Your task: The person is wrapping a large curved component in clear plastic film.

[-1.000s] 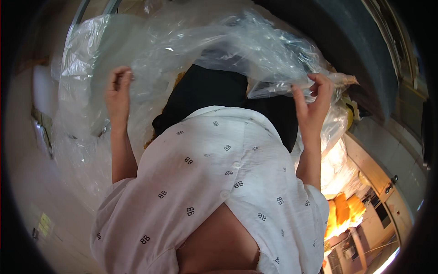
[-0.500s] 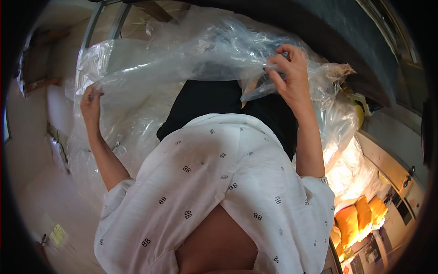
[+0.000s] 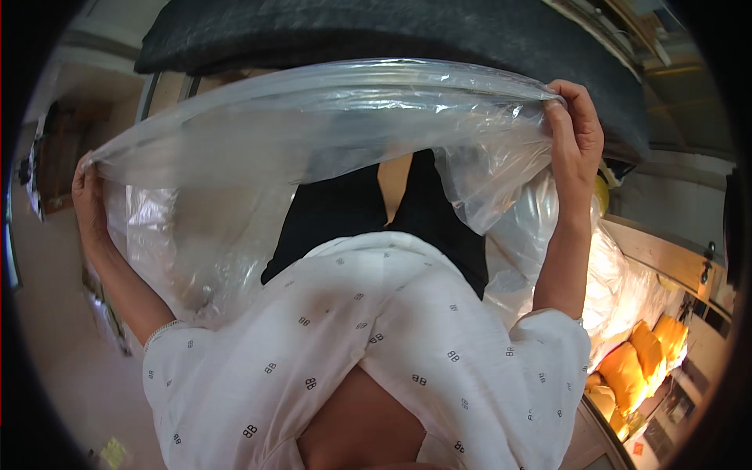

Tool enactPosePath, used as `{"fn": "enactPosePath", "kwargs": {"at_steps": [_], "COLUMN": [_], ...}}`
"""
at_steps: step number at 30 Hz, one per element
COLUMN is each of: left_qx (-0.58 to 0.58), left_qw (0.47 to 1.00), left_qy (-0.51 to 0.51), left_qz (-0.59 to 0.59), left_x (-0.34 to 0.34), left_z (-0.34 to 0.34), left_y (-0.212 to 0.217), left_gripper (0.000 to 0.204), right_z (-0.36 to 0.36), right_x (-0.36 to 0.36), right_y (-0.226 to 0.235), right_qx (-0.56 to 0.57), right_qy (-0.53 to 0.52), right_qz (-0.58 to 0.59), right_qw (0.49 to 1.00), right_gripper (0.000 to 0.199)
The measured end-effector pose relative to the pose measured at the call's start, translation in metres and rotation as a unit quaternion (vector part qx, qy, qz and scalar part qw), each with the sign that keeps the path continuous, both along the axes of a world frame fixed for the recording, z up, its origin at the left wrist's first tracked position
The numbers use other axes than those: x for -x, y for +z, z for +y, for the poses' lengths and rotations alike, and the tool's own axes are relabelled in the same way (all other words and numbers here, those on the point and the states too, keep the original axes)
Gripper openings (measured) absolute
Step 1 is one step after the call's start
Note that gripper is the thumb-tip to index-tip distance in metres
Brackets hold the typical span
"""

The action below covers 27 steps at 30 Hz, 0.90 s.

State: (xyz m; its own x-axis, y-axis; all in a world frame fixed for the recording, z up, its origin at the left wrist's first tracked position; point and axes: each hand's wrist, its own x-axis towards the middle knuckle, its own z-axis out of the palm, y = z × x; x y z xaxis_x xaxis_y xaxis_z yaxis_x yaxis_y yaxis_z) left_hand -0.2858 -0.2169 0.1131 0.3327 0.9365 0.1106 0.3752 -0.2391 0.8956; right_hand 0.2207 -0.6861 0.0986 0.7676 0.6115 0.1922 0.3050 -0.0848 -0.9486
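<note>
A wide sheet of clear plastic film (image 3: 337, 106) stretches between my two hands, its upper edge taut and slightly bowed. At the far left, my left hand (image 3: 88, 184) is closed on one corner of it. My right hand (image 3: 576, 137) pinches the other end on the right, thumb and fingers pressed together over the gathered film. The film's lower part hangs loosely across the front of my dark trousers. More crumpled clear plastic (image 3: 168, 258) lies behind and below it on both sides.
Beyond the film runs a long dark grey padded surface (image 3: 352, 35). Shiny plastic (image 3: 619, 290) is brightly lit on the right, with orange-yellow bundles (image 3: 627, 376) below it. A wooden-edged piece of furniture (image 3: 666, 254) stands at the far right.
My hands have moved farther apart, the left outward to the left and the right outward to the right. The bunched film is now pulled taut, and my right fingers have closed on it.
</note>
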Motion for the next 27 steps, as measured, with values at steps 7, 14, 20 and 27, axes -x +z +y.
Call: {"fn": "enactPosePath", "kwargs": {"at_steps": [7,14,20,27], "left_qx": [-0.014,-0.193,-0.3,-0.219], "left_qw": [0.992,0.942,0.949,0.975], "left_qy": [-0.011,-0.046,-0.057,-0.026], "left_qz": [-0.124,-0.27,-0.082,-0.029], "left_x": [-0.146,-0.299,-0.409,-0.439], "left_z": [0.011,-0.012,0.021,0.045], "left_y": [0.014,0.037,-0.092,-0.088], "left_gripper": [0.036,0.028,0.017,0.031], "right_z": [-0.023,-0.017,-0.032,-0.004], "right_x": [-0.041,-0.106,-0.271,-0.283], "right_y": [0.032,0.11,-0.045,-0.069], "right_qx": [-0.093,-0.327,0.045,0.087], "right_qy": [-0.099,-0.248,-0.266,-0.288], "right_qz": [-0.013,0.118,-0.232,-0.245], "right_qw": [0.991,0.904,0.935,0.922], "right_gripper": [0.02,0.024,0.025,0.025]}}
